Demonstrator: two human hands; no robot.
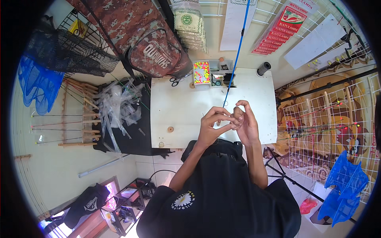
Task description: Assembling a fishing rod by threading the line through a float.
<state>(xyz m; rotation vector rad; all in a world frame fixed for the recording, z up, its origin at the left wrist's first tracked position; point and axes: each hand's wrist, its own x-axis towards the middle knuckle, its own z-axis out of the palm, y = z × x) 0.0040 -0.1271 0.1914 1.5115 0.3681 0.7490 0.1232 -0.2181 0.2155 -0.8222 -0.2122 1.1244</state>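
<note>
While the left hand [211, 127] and right hand [250, 129] are meeting over the white table [182, 111], their fingertips are bunching together, grip undeterminable. The blue rod [236, 55] is extending just beyond them.

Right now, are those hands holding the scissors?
No, the scissors lie on the white table, while the left hand and right hand are close together near the blue rod.

Lettering marks the camouflage bag [156, 55], red packets [278, 35], pale packets [188, 27], black cloth [85, 206] and shirt emblem [183, 201].
</note>
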